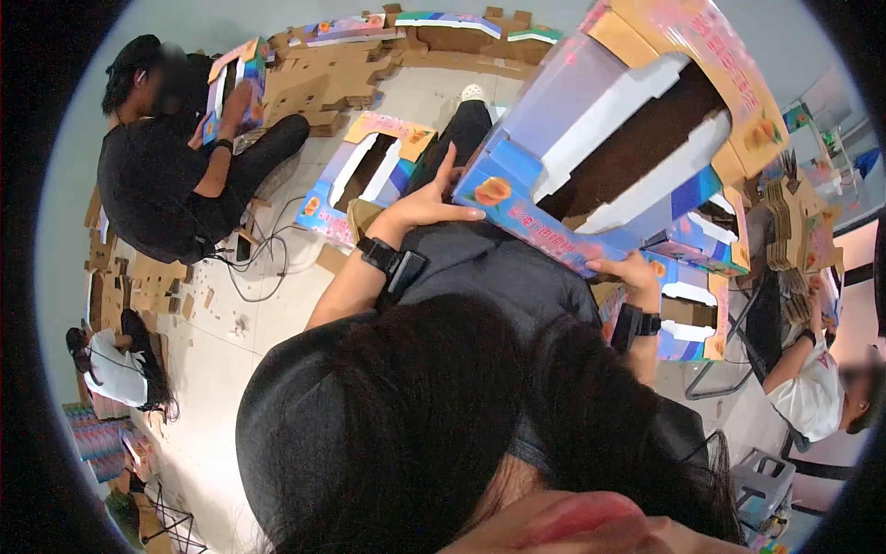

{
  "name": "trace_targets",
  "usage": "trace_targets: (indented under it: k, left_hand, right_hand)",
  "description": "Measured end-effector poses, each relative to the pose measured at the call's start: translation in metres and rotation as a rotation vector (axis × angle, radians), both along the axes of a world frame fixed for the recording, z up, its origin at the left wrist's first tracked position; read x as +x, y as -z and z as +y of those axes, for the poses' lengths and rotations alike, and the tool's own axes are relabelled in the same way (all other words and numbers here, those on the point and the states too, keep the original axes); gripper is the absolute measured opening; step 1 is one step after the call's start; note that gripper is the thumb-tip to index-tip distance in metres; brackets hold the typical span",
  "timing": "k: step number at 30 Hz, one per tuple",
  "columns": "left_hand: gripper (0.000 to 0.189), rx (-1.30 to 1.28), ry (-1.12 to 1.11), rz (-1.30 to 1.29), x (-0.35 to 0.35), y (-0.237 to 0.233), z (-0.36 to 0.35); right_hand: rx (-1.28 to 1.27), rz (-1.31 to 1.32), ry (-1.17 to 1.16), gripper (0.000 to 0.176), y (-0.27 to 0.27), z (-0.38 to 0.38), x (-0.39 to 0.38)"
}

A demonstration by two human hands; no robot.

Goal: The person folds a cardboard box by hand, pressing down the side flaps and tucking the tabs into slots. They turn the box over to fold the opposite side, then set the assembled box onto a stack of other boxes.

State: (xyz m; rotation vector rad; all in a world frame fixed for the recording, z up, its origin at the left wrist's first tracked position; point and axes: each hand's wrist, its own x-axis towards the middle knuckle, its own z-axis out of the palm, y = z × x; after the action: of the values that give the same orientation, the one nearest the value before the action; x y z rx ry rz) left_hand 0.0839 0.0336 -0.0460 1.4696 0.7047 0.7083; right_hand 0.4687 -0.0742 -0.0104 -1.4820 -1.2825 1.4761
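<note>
Head view.

Printed carton (591, 129): landmark for all entries; held raised and tilted before the torso, window side in sight.

Left hand (430, 203): at the carton's lower-left corner; thumb along the front edge, index finger spread apart from it up the side wall.

Right hand (632, 274): at the carton's lower-right edge; thumb pressed on the front edge, remaining fingers hidden behind the board, spacing impossible to tell.

Handling, by judgement: light for its bulk; stiff folded board; glossy print, perhaps slightly slippery. Wide cut-out window, likely the weak zone; white flaps along it, liable to crease. Best hold: solid corners and lower walls, well off the window.

Edges and room, from the printed carton: below right, near the right hand, two more cartons (685, 252), tightest side. Left, beside the leg (464, 137), another carton (406, 138). Farther left, scrap-strewn floor (212, 369), looped cable (268, 268) and seated co-worker in black (152, 185); widest margin, over that floor. Above left, well apart, flattened cardboard (323, 83). Far right, co-worker in white (808, 402).
</note>
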Motion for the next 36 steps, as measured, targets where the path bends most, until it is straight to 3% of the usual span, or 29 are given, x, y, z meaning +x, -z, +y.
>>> trace_targets:
  k: [3, 5, 6, 9, 12, 13, 15, 17, 20, 21, 23, 24, 25, 28, 29, 32, 33, 36]
  left_hand:
    - [0.132, 0.043, 0.061, 0.076, 0.007, -0.010, 0.000]
    - [0.082, -0.050, 0.021, -0.014, 0.014, -0.023, -0.010]
    - [0.069, -0.166, 0.032, -0.061, 0.016, -0.038, -0.017]
    - [0.058, -0.304, -0.117, -0.405, 0.019, -0.026, -0.020]
    - [0.057, -0.095, -0.013, -0.152, 0.019, -0.055, -0.037]
    - [0.039, -0.021, -0.004, -0.125, 0.024, -0.072, -0.049]
    - [0.040, -0.069, 0.019, -0.100, 0.027, -0.086, -0.063]
    - [0.037, -0.068, 0.008, -0.151, 0.026, -0.071, -0.056]
    - [0.031, -0.157, -0.104, -0.402, 0.009, -0.038, -0.039]
    - [0.027, -0.232, -0.186, -0.532, 0.002, -0.029, -0.029]
    - [0.022, -0.387, -0.404, -0.668, 0.001, -0.049, -0.032]
    - [0.023, -0.418, -0.312, -0.653, -0.009, -0.041, -0.027]
    - [0.024, -0.436, -0.322, -0.610, -0.014, -0.032, -0.025]
    - [0.027, -0.383, -0.371, -0.549, -0.015, -0.012, -0.029]
    - [0.029, -0.351, -0.391, -0.539, -0.014, -0.008, -0.031]
    - [0.039, -0.356, -0.290, -0.500, -0.018, -0.028, -0.037]
    - [0.042, -0.346, -0.294, -0.514, -0.021, -0.019, -0.029]
    - [0.048, -0.298, -0.316, -0.504, -0.027, -0.038, -0.030]
  right_hand:
    - [0.160, 0.135, -0.014, 0.049, 0.017, 0.001, 0.003]
    - [0.196, 0.160, -0.031, 0.050, 0.014, 0.005, -0.005]
    - [0.212, 0.173, -0.037, 0.050, 0.011, 0.008, -0.011]
    - [0.246, 0.225, -0.038, 0.047, -0.009, 0.012, -0.028]
    - [0.237, 0.317, -0.051, 0.044, -0.031, 0.009, -0.055]
    - [0.232, 0.351, -0.062, 0.043, -0.035, 0.007, -0.065]
    - [0.260, 0.300, -0.105, 0.042, -0.036, 0.007, -0.084]
    - [0.328, 0.279, -0.167, 0.043, -0.033, 0.012, -0.091]
    - [0.320, 0.307, -0.211, 0.074, 0.002, 0.025, -0.071]
    - [0.278, 0.636, -0.337, 0.080, 0.005, 0.028, -0.070]
    - [0.173, 0.771, -0.308, 0.077, 0.002, 0.029, -0.059]
    - [0.110, 0.842, -0.293, 0.076, 0.004, 0.025, -0.050]
    - [0.126, 0.698, -0.348, 0.069, 0.004, 0.024, -0.042]
    - [-0.139, 0.415, -0.329, 0.058, -0.007, 0.001, -0.015]
    - [-0.139, 0.413, -0.272, 0.052, 0.016, 0.002, 0.003]
    - [0.011, 0.834, 0.127, 0.054, 0.038, -0.009, 0.032]
    - [0.148, 0.655, 0.225, 0.059, 0.038, -0.009, 0.041]
    - [0.357, 0.928, 0.104, 0.067, 0.015, -0.005, 0.073]
